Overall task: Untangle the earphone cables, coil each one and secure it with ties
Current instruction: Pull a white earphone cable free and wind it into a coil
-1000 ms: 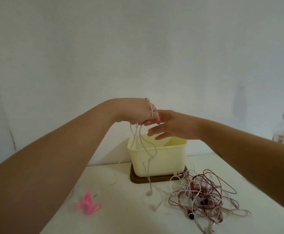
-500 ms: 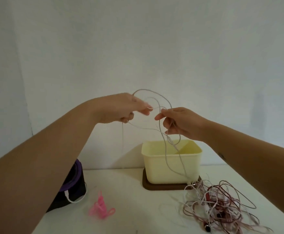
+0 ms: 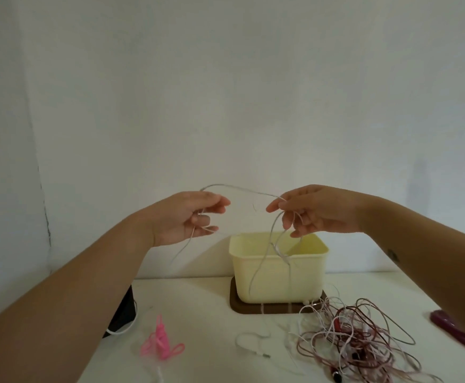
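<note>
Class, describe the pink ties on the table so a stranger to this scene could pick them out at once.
On the white table, find the cream tub on its brown mat by the wall. Nearer the camera, to its left, lie the pink ties. Their bright pink loops set them apart from the red and white cable tangle on the right.

A white earphone cable [image 3: 242, 188] is being held stretched aloft, loops dangling; a red-and-white cable tangle [image 3: 347, 334] is being shown heaped below, pink ties [image 3: 160, 340] apart.
</note>
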`<state>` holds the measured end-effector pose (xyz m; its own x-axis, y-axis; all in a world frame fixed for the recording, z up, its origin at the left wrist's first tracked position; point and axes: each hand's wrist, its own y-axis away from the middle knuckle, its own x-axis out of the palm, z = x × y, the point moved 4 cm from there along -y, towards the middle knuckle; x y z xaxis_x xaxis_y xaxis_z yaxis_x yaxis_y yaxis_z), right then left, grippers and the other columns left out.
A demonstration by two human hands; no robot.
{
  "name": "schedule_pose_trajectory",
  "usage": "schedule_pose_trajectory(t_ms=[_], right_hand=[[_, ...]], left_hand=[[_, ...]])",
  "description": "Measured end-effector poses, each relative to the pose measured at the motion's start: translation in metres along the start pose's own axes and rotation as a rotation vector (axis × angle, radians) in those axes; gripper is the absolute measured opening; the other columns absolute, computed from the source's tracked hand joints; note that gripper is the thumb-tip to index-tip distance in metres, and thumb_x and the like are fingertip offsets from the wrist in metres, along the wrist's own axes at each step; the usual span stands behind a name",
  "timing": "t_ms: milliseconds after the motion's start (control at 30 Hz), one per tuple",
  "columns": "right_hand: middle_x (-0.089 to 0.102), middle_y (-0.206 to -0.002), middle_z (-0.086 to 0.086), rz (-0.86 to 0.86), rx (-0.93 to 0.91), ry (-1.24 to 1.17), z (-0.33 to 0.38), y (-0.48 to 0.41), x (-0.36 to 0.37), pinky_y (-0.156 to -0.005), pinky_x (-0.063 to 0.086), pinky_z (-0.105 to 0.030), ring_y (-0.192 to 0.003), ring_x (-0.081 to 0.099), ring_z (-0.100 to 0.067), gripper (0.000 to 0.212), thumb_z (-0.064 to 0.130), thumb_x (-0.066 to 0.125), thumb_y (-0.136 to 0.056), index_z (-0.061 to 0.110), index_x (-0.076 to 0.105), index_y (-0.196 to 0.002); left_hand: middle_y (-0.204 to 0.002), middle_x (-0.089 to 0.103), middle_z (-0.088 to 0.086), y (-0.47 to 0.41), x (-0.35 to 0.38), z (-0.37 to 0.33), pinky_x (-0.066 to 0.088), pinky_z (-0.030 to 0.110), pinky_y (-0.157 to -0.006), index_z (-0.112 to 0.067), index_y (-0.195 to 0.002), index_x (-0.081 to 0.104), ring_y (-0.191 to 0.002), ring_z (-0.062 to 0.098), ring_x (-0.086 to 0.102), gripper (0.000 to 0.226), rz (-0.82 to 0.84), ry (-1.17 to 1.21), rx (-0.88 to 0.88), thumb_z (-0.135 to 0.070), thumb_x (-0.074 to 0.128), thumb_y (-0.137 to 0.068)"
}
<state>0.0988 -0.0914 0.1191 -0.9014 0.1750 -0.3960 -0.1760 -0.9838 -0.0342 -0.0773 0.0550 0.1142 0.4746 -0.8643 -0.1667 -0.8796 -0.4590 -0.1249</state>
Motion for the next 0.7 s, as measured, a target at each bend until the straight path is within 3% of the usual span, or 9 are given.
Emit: schedule_pose_trajectory(t_ms=[67,167,233,333,433,500,567,633,700], right_hand=[[0.068,-0.09,-0.003,-0.031,0.037,0.017,-0.006,-0.002,-0.003,-0.076,0.055,-0.033,-0.073,0.059,-0.019,0.021,0.016,0.048,-0.097,0.01,0.068,-0.102],[0.063,-0.108,0.002,-0.184,0.029,0.181,-0.015,-0.006,-0.011,-0.083,0.054,-0.036,-0.103,0.058,-0.018,0.022,0.016,0.048,-0.098,0.011,0.069,-0.092],[0.062,-0.115,-0.006,-0.265,-0.031,-0.012,-0.021,-0.008,-0.013,-0.089,0.052,-0.04,-0.107,0.057,-0.021,0.02,0.013,0.046,-0.098,0.009,0.065,-0.09],[0.064,-0.118,-0.011,-0.188,-0.125,-0.3,-0.019,-0.008,0.001,-0.093,0.051,-0.042,-0.102,0.062,-0.022,0.012,0.013,0.051,-0.095,0.01,0.063,-0.095],[0.066,-0.115,-0.004,-0.055,-0.137,-0.227,-0.01,-0.013,0.035,-0.095,0.05,-0.039,-0.105,0.062,-0.019,0.026,0.018,0.059,-0.09,0.014,0.058,-0.116],[0.066,-0.116,-0.002,0.058,-0.147,-0.166,-0.005,-0.019,0.059,-0.096,0.049,-0.036,-0.108,0.061,-0.017,0.038,0.023,0.063,-0.088,0.016,0.054,-0.123],[0.068,-0.107,0.0,0.099,-0.184,-0.169,-0.001,-0.024,0.073,-0.096,0.048,-0.035,-0.102,0.062,-0.015,0.03,0.024,0.064,-0.087,0.017,0.058,-0.116],[0.065,-0.08,0.005,0.062,-0.235,-0.193,0.003,-0.027,0.077,-0.096,0.046,-0.037,-0.08,0.063,-0.011,0.005,0.018,0.062,-0.09,0.017,0.063,-0.094],[0.051,-0.055,0.008,-0.012,-0.236,-0.206,0.002,-0.029,0.07,-0.093,0.048,-0.038,-0.058,0.056,-0.009,0.009,0.013,0.059,-0.092,0.015,0.063,-0.083]], left_hand=[[-0.082,0.058,-0.004,-0.001,-0.001,-0.007,0.049,0.018,-0.057,-0.014,-0.096,0.068,-0.041,0.003,0.03,0.019,-0.049,0.161,0.084,-0.017,0.049,-0.094],[-0.082,0.053,-0.003,-0.004,-0.004,-0.018,0.038,0.014,-0.045,-0.016,-0.104,0.066,-0.041,0.003,0.027,0.019,-0.171,0.242,0.21,-0.013,0.05,-0.094],[-0.081,0.052,-0.003,-0.004,-0.007,-0.023,0.034,0.015,-0.042,-0.016,-0.106,0.065,-0.043,0.006,0.026,0.02,-0.262,0.176,0.259,-0.01,0.052,-0.093],[-0.084,0.054,-0.002,-0.004,-0.004,-0.026,0.03,0.017,-0.042,-0.018,-0.103,0.067,-0.044,0.007,0.027,0.017,-0.283,0.084,0.251,-0.014,0.052,-0.095],[-0.098,0.059,-0.005,-0.008,0.008,-0.028,0.029,0.017,-0.044,-0.016,-0.095,0.068,-0.046,0.007,0.028,0.014,-0.276,-0.07,0.217,-0.015,0.054,-0.093],[-0.101,0.061,-0.007,-0.012,0.02,-0.029,0.031,0.019,-0.048,-0.016,-0.1,0.067,-0.048,0.008,0.031,0.015,-0.288,-0.224,0.201,-0.014,0.056,-0.09],[-0.103,0.061,-0.01,-0.014,0.031,-0.031,0.037,0.022,-0.055,-0.021,-0.101,0.067,-0.051,0.005,0.038,0.017,-0.291,-0.391,0.198,-0.018,0.056,-0.089],[-0.101,0.061,-0.019,-0.016,0.037,-0.031,0.041,0.023,-0.062,-0.023,-0.099,0.068,-0.053,-0.002,0.046,0.015,-0.287,-0.469,0.201,-0.021,0.056,-0.089],[-0.096,0.059,-0.025,-0.017,0.036,-0.032,0.037,0.019,-0.06,-0.024,-0.097,0.068,-0.048,-0.007,0.047,0.014,-0.306,-0.49,0.212,-0.024,0.057,-0.089]])
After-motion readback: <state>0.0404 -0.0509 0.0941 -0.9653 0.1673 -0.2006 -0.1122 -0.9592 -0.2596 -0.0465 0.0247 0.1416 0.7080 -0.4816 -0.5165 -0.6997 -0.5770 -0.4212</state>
